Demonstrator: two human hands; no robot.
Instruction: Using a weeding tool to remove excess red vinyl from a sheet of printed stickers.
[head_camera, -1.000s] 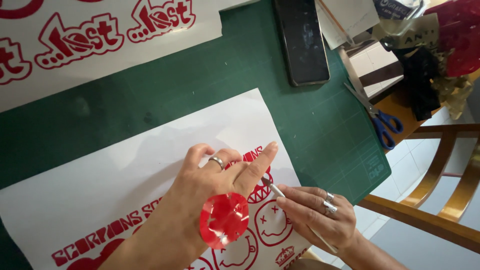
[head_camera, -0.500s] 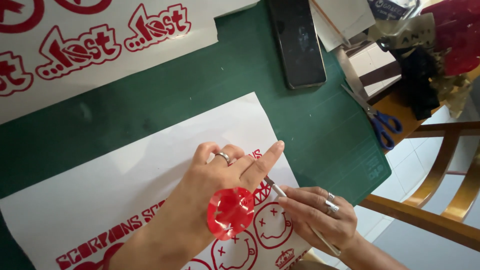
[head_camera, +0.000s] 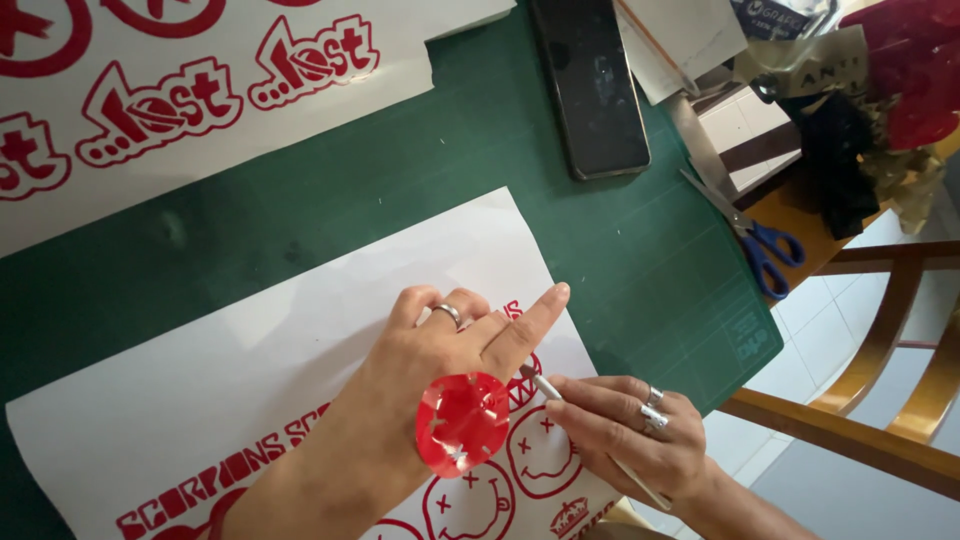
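Observation:
My left hand (head_camera: 450, 335) lies flat on a white sticker sheet (head_camera: 250, 360) printed with red lettering and round smiley faces, its index finger stretched toward the sheet's right edge. A round piece of red vinyl (head_camera: 462, 422) is stuck to the back of that wrist. My right hand (head_camera: 625, 435) pinches a thin silver weeding tool (head_camera: 545, 385), whose tip touches a red smiley design just under my left palm. Both hands wear rings.
A green cutting mat (head_camera: 640, 270) covers the table. A second white sheet with red logos (head_camera: 180, 90) lies at the top left. A black phone (head_camera: 590, 85) and blue-handled scissors (head_camera: 765, 250) lie at the right. Wooden chair rails (head_camera: 850, 430) stand beyond the table edge.
Both hands have shifted slightly down and right across the sheet. The tool tip has stayed at the smiley design by my left palm.

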